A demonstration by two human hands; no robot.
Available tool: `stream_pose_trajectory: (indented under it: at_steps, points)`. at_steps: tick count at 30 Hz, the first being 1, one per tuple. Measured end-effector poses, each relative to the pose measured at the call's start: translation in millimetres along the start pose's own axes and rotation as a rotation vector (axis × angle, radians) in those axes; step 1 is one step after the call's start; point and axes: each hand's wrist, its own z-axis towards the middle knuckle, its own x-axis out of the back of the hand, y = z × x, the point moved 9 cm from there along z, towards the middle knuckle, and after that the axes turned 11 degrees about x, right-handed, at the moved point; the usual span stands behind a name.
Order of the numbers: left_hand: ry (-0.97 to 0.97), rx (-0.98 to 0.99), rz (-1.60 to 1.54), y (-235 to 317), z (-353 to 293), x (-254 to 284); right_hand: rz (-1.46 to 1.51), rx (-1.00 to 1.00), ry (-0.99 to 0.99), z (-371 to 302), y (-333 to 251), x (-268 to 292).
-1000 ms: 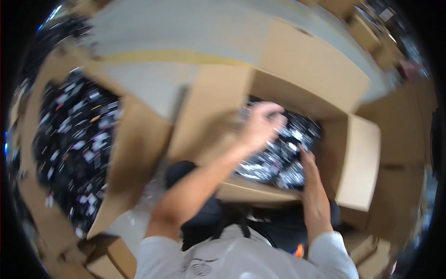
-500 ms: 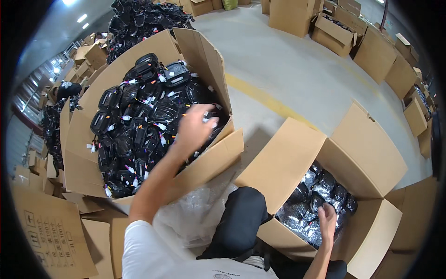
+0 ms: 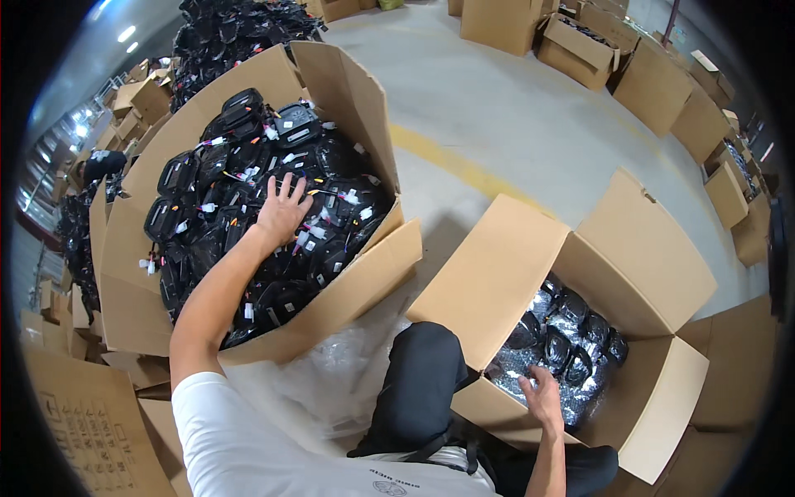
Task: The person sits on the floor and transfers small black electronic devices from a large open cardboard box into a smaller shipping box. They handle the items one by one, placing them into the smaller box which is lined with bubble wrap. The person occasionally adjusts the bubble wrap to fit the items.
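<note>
My left hand [image 3: 284,211] lies with fingers spread on a heap of black plastic units [image 3: 176,171] with coloured wires and white connectors. The heap fills a large open carton [image 3: 124,294] at the left. Nothing shows in that hand; its palm side is hidden. At the lower right, my right hand [image 3: 543,398] hovers at the near side of a smaller open carton [image 3: 489,273], its fingers loosely bent and apart, holding nothing visible. Inside are several black rounded units [image 3: 556,348], lying close together on shiny clear wrap [image 3: 513,373].
Crumpled clear plastic [image 3: 331,377] lies between the two cartons, beside my knee [image 3: 426,364]. A taller pile of black parts [image 3: 236,41] rises behind the large carton. More cartons [image 3: 575,54] line the far right. A printed carton [image 3: 83,422] stands at the lower left.
My left hand has moved left from the large carton's right side onto the heap's middle, fingers now spread. My right hand has shifted left, away from the black units. The view has turned slightly.
</note>
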Motion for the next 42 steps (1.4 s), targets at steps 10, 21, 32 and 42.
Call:
stream_pose_trajectory:
  at_steps: [10,21,32,42]
  points:
    - [0.342,0.154,-0.293,-8.0,-3.3,14.0,0.098,-0.033,0.039,-9.4,21.3,1.0]
    - [0.538,0.556,-1.497,-153.1,-37.4,22.8,0.167,-0.039,0.021,-9.1,7.2,1.2]
    - [0.367,0.072,-2.859,-122.3,-42.3,156.2,0.387,0.161,0.082,16.1,-78.4,13.2]
    - [-0.244,-0.407,-3.050,231.3,-113.9,312.8,1.276,0.631,0.692,36.0,-235.8,116.8]
